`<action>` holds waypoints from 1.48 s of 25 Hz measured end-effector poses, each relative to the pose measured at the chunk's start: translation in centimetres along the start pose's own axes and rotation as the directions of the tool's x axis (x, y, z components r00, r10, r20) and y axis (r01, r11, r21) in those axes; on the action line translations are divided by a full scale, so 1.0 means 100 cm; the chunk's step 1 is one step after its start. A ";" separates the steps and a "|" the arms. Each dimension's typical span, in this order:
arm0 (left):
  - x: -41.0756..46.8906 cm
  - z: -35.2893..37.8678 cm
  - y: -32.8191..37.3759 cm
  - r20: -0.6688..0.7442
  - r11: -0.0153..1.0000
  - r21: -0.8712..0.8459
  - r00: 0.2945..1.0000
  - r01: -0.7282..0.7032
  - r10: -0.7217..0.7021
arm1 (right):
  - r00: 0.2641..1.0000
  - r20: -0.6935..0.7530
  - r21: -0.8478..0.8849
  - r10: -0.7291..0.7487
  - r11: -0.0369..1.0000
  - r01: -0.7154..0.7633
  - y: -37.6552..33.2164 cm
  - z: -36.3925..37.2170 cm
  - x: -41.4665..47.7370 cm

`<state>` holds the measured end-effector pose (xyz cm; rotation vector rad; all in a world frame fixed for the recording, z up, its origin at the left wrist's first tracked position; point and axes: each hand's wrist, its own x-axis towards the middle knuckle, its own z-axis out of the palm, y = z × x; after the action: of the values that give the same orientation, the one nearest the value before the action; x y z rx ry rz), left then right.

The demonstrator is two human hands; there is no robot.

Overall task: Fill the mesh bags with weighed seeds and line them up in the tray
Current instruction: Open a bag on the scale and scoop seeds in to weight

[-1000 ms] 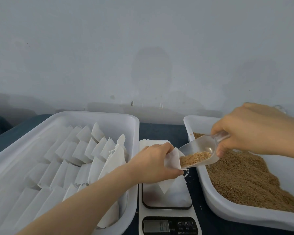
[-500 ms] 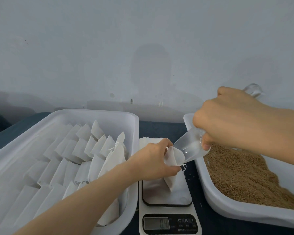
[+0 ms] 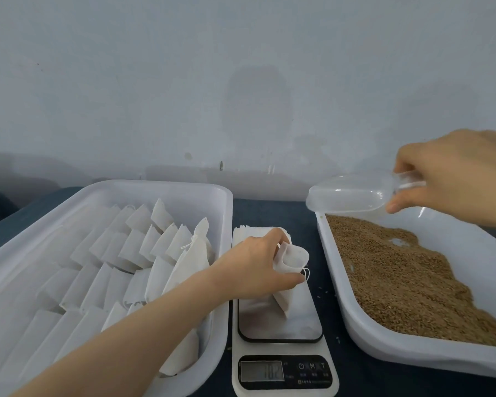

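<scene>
Mesh bag (image 3: 291,260) stands on the scale (image 3: 281,322) plate between the two tubs, its mouth pinched open by your left hand (image 3: 255,266), fingers clamped on the rim. It looks limp and light, so I judge it will slump and spill if you let go; hold it by the rim near the drawstring. Your right hand (image 3: 453,179) grips the empty clear scoop (image 3: 352,193) by its handle, above the seeds (image 3: 407,279). Filled bags lie in rows in the tray (image 3: 161,190)
</scene>
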<state>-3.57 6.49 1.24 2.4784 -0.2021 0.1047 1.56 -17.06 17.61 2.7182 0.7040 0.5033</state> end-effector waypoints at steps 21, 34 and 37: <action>-0.001 0.000 0.000 -0.013 1.000 0.026 1.000 0.006 -0.006 | 0.852 0.263 0.406 0.453 0.748 -0.524 0.046 0.210 -0.026; -0.001 -0.001 -0.001 -0.006 1.000 0.017 1.000 -0.004 0.005 | 0.854 0.435 0.265 0.287 0.865 -0.426 0.037 0.206 -0.029; -0.001 -0.001 0.000 -0.004 1.000 0.005 1.000 -0.001 0.001 | 0.840 0.503 0.388 0.205 0.814 -0.431 0.024 0.195 -0.035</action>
<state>-3.70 6.53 1.34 2.4831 -0.2017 0.1106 7.50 -24.52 0.06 3.2778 0.2501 -0.2884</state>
